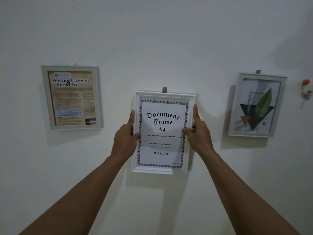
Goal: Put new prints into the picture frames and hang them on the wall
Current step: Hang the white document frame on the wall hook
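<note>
Below the grey hook (164, 90), our left hand (126, 138) and right hand (198, 134) are gripping the seemingly light, rigid white frame (159, 169) by its sides.

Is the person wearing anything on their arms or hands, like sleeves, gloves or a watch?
No. Both forearms are bare right down to the picture's edge, no sleeve in sight. The left hand and right hand are ungloved, and neither wrist shows a watch or bracelet. Rings are too dim to judge.
</note>
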Demonstrator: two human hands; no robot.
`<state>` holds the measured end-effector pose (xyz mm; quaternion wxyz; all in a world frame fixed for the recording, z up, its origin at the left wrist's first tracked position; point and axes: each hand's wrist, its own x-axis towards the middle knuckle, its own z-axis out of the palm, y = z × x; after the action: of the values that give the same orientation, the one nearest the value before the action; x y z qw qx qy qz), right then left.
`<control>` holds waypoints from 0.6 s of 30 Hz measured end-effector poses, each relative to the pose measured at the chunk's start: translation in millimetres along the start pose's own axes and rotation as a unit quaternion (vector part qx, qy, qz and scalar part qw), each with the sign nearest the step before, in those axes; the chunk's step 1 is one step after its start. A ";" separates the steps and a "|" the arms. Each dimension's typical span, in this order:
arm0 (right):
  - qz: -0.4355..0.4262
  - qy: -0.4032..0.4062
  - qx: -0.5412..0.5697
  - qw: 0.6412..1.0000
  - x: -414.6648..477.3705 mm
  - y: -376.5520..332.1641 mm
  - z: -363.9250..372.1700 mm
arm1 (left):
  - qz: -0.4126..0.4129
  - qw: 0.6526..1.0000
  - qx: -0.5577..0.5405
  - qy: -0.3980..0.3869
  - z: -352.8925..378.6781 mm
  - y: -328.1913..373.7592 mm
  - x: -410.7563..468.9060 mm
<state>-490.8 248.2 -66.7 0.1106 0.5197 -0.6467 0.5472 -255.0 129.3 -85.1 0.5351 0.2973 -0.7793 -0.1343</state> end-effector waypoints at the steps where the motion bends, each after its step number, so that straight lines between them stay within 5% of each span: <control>1: 0.001 0.002 -0.003 1.000 0.3 -0.1 0.1 | -0.001 1.000 0.006 0.008 -0.2 -0.5 -0.3; 13: -0.043 0.064 -0.159 0.984 -3.4 -4.6 -4.8 | 0.029 0.990 0.111 0.078 4.9 0.1 1.9; 18: -0.043 0.011 -0.142 0.989 -5.5 -1.0 -3.8 | 0.022 0.991 0.106 0.077 5.8 1.3 3.4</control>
<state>-489.2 254.5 -68.6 0.2139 0.5205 -0.6936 0.4497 -261.7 127.6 -84.1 0.5618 0.3445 -0.7520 -0.0163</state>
